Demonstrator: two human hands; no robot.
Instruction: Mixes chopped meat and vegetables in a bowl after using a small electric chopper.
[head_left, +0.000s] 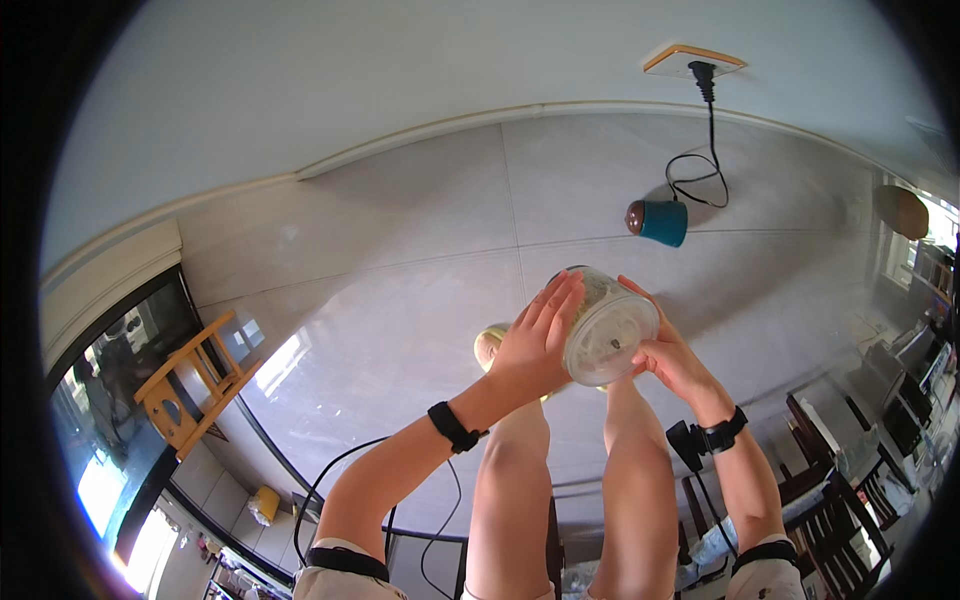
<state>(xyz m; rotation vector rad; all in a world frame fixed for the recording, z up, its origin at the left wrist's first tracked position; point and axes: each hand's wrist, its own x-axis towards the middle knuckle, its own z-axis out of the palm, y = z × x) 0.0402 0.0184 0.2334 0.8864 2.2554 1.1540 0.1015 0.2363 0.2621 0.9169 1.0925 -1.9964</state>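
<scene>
Between my two hands, above my knees, is a round clear plastic container with a lid, tilted so that its round end faces me. My left hand lies flat along its left side, fingers extended. My right hand grips the right side, with the thumb against the rim. Something pale shows through the container's wall, too unclear to name. Beyond it on the tiled floor lies a teal and brown device, joined by a black cord to a wall socket.
A small wooden chair stands at the left, by a dark glass panel. Dark wooden chairs are at the lower right. Black cables run near both arms. A white skirting board edges the floor ahead.
</scene>
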